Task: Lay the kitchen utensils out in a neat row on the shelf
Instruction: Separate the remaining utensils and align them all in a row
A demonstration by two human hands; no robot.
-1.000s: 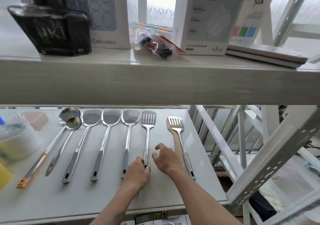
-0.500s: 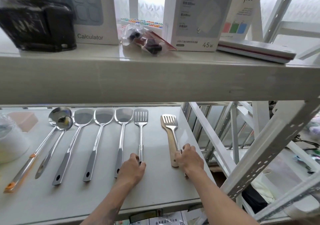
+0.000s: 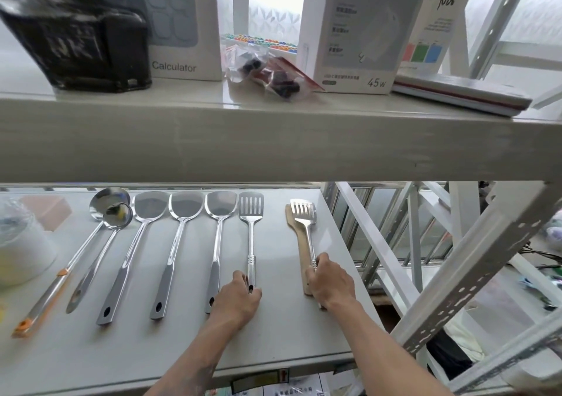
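Observation:
Steel utensils lie side by side on the lower shelf (image 3: 273, 344), handles toward me. From the left: an orange-handled ladle (image 3: 76, 258), a smaller ladle (image 3: 100, 255), three solid turners (image 3: 179, 243), then a slotted turner (image 3: 251, 231). My left hand (image 3: 237, 301) grips the end of the slotted turner's handle. Further right, apart from the row, a slotted steel spatula (image 3: 304, 222) lies on top of a wooden spatula (image 3: 299, 243). My right hand (image 3: 330, 280) is closed on the steel spatula's handle.
The upper shelf (image 3: 273, 140) overhangs the utensil heads and carries a black container (image 3: 79, 39), a calculator box (image 3: 182, 21), a charger box (image 3: 355, 30) and a plastic bag (image 3: 267, 70). A white tub (image 3: 21, 249) stands at the lower shelf's left. White rack struts (image 3: 456, 289) rise on the right.
My right hand moved right from beside the slotted turner and closed on the steel spatula's handle. My left hand stayed on the slotted turner's handle end.

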